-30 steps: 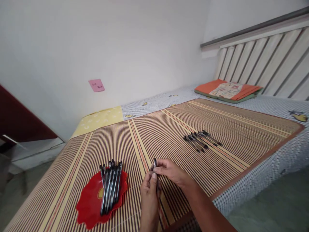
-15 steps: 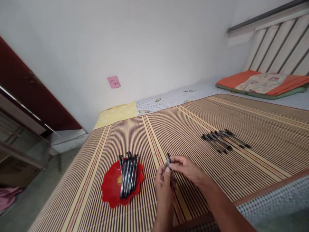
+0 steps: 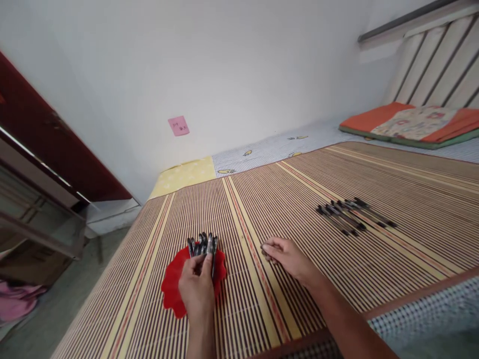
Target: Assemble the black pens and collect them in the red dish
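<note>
A red scalloped plate point(image 3: 172, 284) stands on the striped mat, with a bundle of black-capped pens point(image 3: 192, 245) lying across it. My left hand point(image 3: 198, 286) is over the plate, its thumb and fingers closed on a pen point(image 3: 209, 243) that lies along the top of the bundle. The hand covers the lower part of the pens. To the right, my right hand point(image 3: 286, 257) is just above the mat with its fingers curled together. Nothing sticks out from between them.
Several more black-capped pens point(image 3: 354, 215) lie in a row on the striped mat point(image 3: 258, 199) at the right. An orange folded cloth point(image 3: 415, 122) is by the slatted headboard. A pink note point(image 3: 178, 125) is stuck to the wall. The bed's left side drops to the floor.
My left hand has moved left from beside my right hand to the plate, carrying the pen that both hands were at. My right hand has stayed nearly in place, off the pen.
</note>
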Demonstrator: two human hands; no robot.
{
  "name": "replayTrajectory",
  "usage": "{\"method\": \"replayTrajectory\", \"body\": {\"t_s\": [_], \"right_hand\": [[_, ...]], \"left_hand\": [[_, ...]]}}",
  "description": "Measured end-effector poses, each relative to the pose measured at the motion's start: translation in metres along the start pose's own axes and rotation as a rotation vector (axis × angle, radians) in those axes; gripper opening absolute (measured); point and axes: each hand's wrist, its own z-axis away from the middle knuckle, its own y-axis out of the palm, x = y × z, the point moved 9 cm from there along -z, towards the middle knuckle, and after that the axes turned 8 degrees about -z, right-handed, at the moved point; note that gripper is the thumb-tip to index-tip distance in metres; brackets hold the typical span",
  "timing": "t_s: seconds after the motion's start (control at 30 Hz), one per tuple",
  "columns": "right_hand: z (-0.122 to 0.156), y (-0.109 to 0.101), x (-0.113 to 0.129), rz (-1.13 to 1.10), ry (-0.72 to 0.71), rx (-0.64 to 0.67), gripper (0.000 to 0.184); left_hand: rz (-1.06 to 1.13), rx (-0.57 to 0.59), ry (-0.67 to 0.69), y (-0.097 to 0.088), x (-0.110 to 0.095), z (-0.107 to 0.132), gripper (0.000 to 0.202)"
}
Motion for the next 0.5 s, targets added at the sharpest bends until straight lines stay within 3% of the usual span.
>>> {"method": "replayTrajectory", "body": {"t_s": [0.13, 0.2, 0.27, 0.33, 0.4, 0.43, 0.5], "right_hand": [[0.001, -0.001, -0.002, 0.011, 0.01, 0.016, 0.033], [0.0, -0.003, -0.004, 0.001, 0.008, -0.003, 0.036], [-0.002, -0.001, -0.003, -0.036, -0.004, -0.046, 0.041], [0.0, 0.007, -0.001, -0.125, -0.013, -0.086, 0.05], [0.003, 0.027, 0.0, -0.277, 0.017, -0.066, 0.062], [0.006, 0.038, 0.0, -0.349, 0.039, -0.049, 0.067], [0.009, 0.061, 0.003, -0.493, 0.058, 0.012, 0.076]], "left_hand": [[-0.284, -0.01, 0.026, -0.006, 0.01, -0.01, 0.036], [-0.285, -0.103, 0.04, -0.016, 0.001, -0.005, 0.039], [-0.165, -0.138, 0.088, -0.014, -0.017, 0.009, 0.033], [0.043, 0.004, 0.15, 0.013, -0.037, 0.031, 0.03], [0.274, 0.297, 0.168, 0.061, -0.054, 0.064, 0.033], [0.354, 0.375, 0.147, 0.079, -0.059, 0.08, 0.034], [0.401, 0.295, 0.066, 0.096, -0.056, 0.1, 0.039]]}}
